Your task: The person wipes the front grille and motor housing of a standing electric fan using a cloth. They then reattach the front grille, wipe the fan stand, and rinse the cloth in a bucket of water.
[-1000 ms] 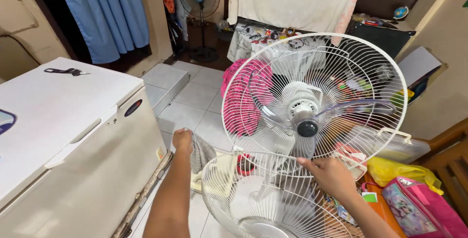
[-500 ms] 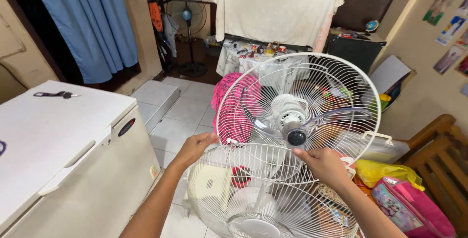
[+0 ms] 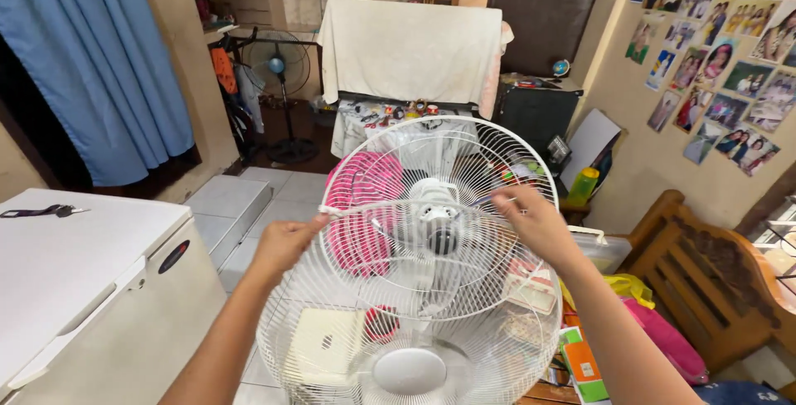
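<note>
Each hand's grip, left hand [image 3: 282, 243] and right hand [image 3: 531, 218], holds the loose white fan guard [image 3: 398, 322] rim.

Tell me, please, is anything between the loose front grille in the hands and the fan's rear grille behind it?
Nothing visible does. The left hand and right hand grip the rim of the loose front grille directly. Between it and the rear grille show only the fan's own clear blades and the dark hub cap.

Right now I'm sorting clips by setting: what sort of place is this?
Probably a lived-in home: photos cover the wall, a wooden bench and white chest freezer stand by, while both hands lift a fan grille.
</note>
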